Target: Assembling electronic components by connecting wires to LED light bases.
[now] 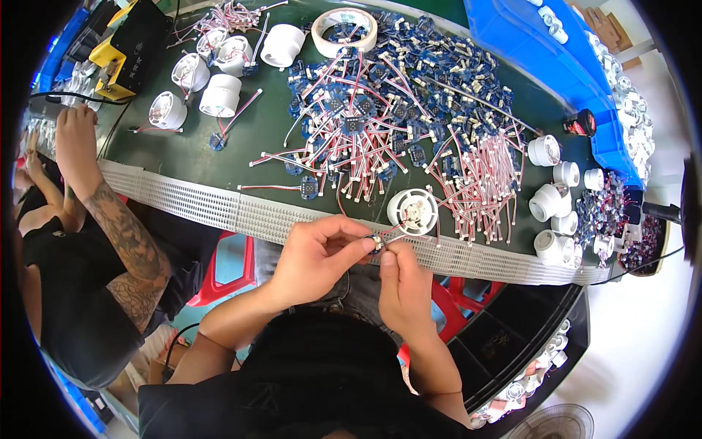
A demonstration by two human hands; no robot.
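Note:
My left hand (319, 254) pinches a small dark circuit board (376, 242) with a white connector on it, just over the table's near edge. Close against it, my right hand (405, 285) is closed at a thin wire by the board; its fingertips hide the wire's end. Just beyond my fingers rests a round white plastic housing (414, 211) with a ringed, spoked rim. Thin red and white wires run between this housing and my fingertips. A pile of red-and-white wire leads (358, 146) lies beyond, and a second bundle of leads (486, 183) is to its right.
Blue circuit boards (453, 80) are heaped at the back beside a tape roll (344, 31). White housings stand left (219, 95) and right (544, 151). A blue bin (541, 44) is at the far right. A perforated metal strip (274, 221) edges the table. A tattooed co-worker's arm (124, 227) reaches in at left.

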